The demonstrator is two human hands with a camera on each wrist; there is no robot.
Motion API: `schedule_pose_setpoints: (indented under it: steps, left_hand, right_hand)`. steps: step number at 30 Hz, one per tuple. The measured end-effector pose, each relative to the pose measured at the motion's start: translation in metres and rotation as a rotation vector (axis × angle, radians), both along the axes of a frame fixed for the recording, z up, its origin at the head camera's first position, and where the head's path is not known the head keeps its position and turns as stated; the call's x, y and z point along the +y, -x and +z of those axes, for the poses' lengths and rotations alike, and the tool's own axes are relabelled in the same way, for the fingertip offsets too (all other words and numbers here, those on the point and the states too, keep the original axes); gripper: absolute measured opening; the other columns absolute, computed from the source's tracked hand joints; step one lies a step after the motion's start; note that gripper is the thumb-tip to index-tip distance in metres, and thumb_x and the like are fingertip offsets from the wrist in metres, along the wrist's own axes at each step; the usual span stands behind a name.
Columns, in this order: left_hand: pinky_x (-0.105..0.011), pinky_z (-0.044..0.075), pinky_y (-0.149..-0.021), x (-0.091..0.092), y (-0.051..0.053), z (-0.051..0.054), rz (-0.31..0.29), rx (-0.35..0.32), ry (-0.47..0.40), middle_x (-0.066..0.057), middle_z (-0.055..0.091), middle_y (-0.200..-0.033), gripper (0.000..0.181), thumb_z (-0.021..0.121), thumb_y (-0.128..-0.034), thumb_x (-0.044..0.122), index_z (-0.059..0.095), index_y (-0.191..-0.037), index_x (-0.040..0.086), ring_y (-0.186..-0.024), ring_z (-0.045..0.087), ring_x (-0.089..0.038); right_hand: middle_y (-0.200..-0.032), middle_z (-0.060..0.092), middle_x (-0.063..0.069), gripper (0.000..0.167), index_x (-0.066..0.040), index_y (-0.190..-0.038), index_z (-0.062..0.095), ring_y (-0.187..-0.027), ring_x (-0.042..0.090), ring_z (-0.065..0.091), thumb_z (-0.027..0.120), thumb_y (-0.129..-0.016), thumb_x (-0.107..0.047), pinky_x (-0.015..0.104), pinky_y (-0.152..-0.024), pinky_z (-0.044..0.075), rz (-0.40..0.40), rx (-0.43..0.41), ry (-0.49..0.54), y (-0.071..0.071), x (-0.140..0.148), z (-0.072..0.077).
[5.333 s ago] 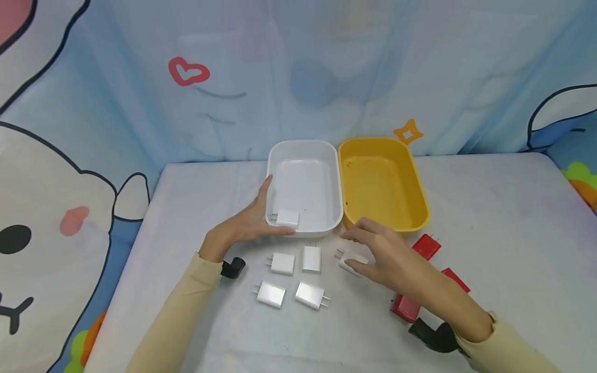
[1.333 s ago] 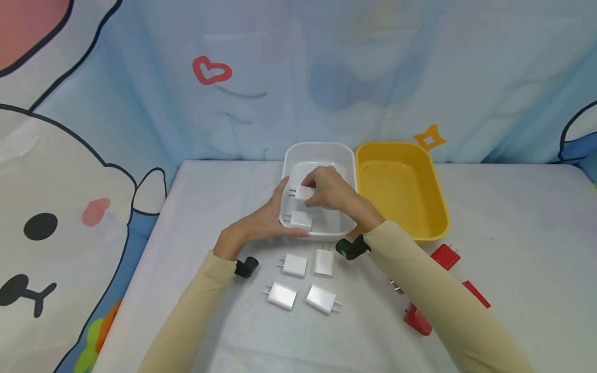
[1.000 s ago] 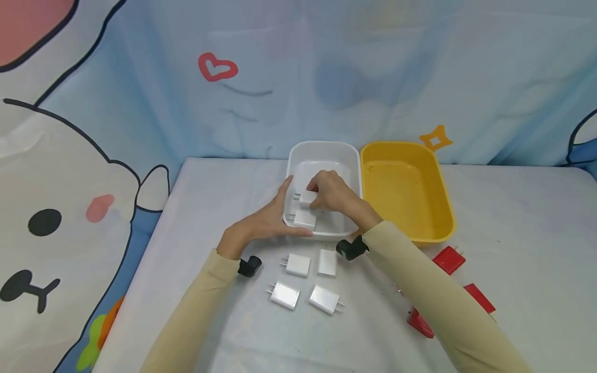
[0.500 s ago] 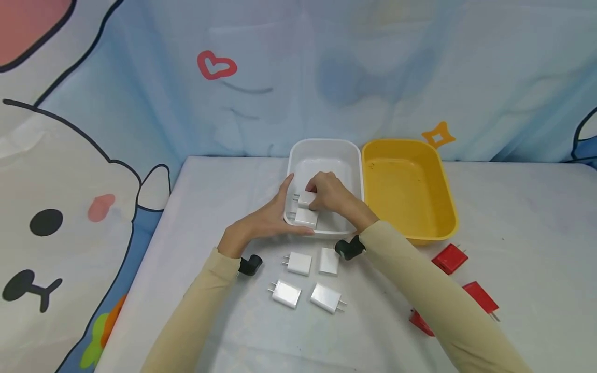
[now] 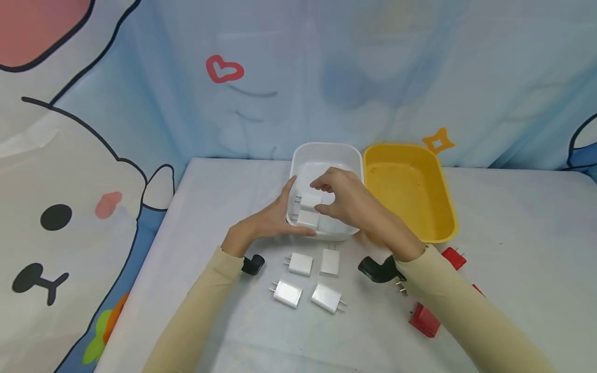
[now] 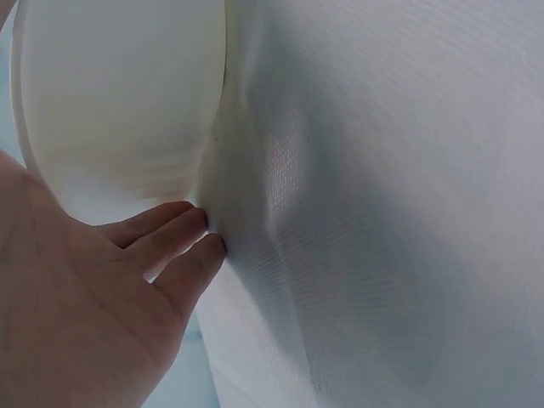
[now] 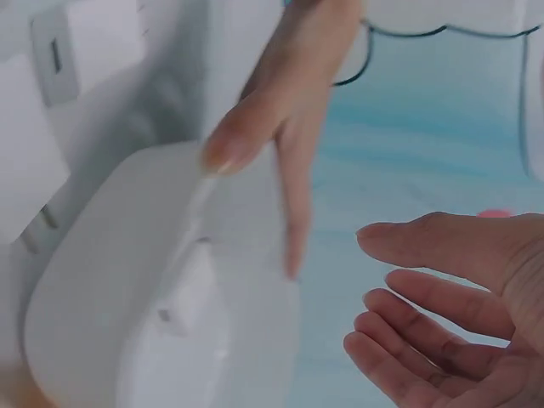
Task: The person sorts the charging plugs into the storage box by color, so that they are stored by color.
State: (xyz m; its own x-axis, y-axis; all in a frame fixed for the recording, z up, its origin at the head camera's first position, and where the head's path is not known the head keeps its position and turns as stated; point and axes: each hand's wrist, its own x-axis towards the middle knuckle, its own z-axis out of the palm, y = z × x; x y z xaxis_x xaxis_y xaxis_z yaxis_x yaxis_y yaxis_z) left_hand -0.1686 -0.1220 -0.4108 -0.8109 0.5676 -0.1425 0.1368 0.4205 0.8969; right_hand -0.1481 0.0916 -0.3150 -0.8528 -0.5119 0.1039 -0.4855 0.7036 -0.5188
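Observation:
My left hand (image 5: 267, 220) touches the near left corner of a white plastic tray (image 5: 328, 146), thumb along the front and straight fingers along the left side. In the left wrist view its relaxed fingertips lie by the tray's outer wall. Two white charger plugs lie in the tray: a rear one (image 5: 310, 201) and a front one (image 5: 308, 219), side by side at the left. Over the tray, my right hand (image 5: 349, 199) holds nothing, its thumb and fingers spread apart. Several more white charger plugs, one of them the front right plug (image 5: 326, 297), lie on the table before the tray.
A yellow tray (image 5: 412, 191) stands against the white one's right side. Red charger plugs (image 5: 424, 320) lie to the right, partly covered by the right sleeve. A printed curtain (image 5: 373, 77) hangs behind the table (image 5: 224, 197).
The right hand took a white charger plug from the table and set it in the white tray behind the first one. It has now let go and drawn slightly back. The left hand stays at the tray.

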Motion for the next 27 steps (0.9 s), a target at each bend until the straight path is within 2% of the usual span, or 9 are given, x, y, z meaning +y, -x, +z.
schedule_pose_setpoints:
  steps: [7, 9, 13, 16, 18, 21, 27]
  left_hand:
    - [-0.051, 0.026, -0.122, 0.003, 0.003, -0.001, -0.044, 0.029, -0.045, -0.011, 0.026, -0.166, 0.134, 0.088, -0.0842, 0.027, -0.018, -0.166, 0.018, -0.146, 0.033, -0.023]
    - [-0.051, 0.026, -0.122, 0.003, 0.003, -0.001, -0.041, 0.023, -0.04, -0.012, 0.029, -0.164, 0.134, 0.088, -0.0839, 0.027, -0.018, -0.166, 0.019, -0.144, 0.035, -0.024]
    - [-0.05, 0.025, -0.123, 0.004, 0.002, -0.001, -0.01, 0.001, 0.007, -0.012, 0.021, -0.169, 0.136, 0.089, -0.0832, 0.028, -0.019, -0.166, 0.021, -0.15, 0.03, -0.024]
    - [-0.05, 0.023, -0.124, 0.003, 0.0, -0.001, 0.016, -0.009, 0.054, -0.014, 0.012, -0.173, 0.137, 0.089, -0.0822, 0.031, -0.02, -0.165, 0.022, -0.156, 0.022, -0.026]
    - [-0.05, 0.022, -0.125, 0.003, -0.002, -0.001, 0.023, -0.012, 0.059, -0.015, 0.011, -0.173, 0.139, 0.09, -0.0814, 0.032, -0.02, -0.165, 0.023, -0.157, 0.02, -0.027]
    - [-0.049, 0.021, -0.125, 0.002, -0.003, 0.0, 0.03, -0.014, 0.058, -0.015, 0.013, -0.173, 0.14, 0.091, -0.0804, 0.033, -0.02, -0.165, 0.024, -0.157, 0.02, -0.026]
    - [-0.049, 0.02, -0.126, 0.003, -0.004, 0.003, 0.037, -0.019, 0.079, -0.015, 0.011, -0.173, 0.14, 0.09, -0.0802, 0.035, -0.02, -0.165, 0.026, -0.157, 0.018, -0.027]
  right_hand:
    - [-0.108, 0.069, 0.011, 0.036, 0.003, -0.117, 0.074, -0.1, 0.031, 0.067, 0.087, -0.083, -0.002, 0.046, -0.09, 0.058, 0.038, 0.131, 0.083, -0.055, 0.014, 0.036]
    - [-0.108, 0.069, 0.009, 0.037, 0.001, -0.117, 0.075, -0.099, 0.029, 0.068, 0.088, -0.082, -0.002, 0.045, -0.088, 0.059, 0.043, 0.163, 0.108, -0.068, 0.019, 0.042]
    - [-0.109, 0.07, 0.004, 0.041, -0.003, -0.116, 0.076, -0.097, 0.024, 0.069, 0.091, -0.078, -0.003, 0.044, -0.083, 0.059, 0.049, 0.198, 0.138, -0.089, 0.028, 0.043]
    - [-0.11, 0.071, 0.001, 0.044, -0.006, -0.118, 0.077, -0.096, 0.022, 0.067, 0.094, -0.077, -0.006, 0.043, -0.082, 0.059, 0.013, 0.16, 0.126, -0.103, 0.035, 0.037]
    - [-0.11, 0.07, 0.0, 0.045, -0.008, -0.118, 0.077, -0.096, 0.021, 0.068, 0.094, -0.077, -0.007, 0.042, -0.084, 0.06, -0.024, 0.124, 0.119, -0.113, 0.039, 0.028]
    - [-0.114, 0.07, 0.002, 0.047, -0.008, -0.119, 0.076, -0.099, 0.024, 0.071, 0.094, -0.076, -0.006, 0.041, -0.085, 0.061, -0.073, 0.046, 0.134, -0.125, 0.042, 0.01]
    - [-0.112, 0.071, 0.003, 0.046, -0.006, -0.119, 0.075, -0.101, 0.026, 0.073, 0.094, -0.077, -0.007, 0.041, -0.085, 0.061, -0.084, -0.088, 0.16, -0.139, 0.037, -0.029]
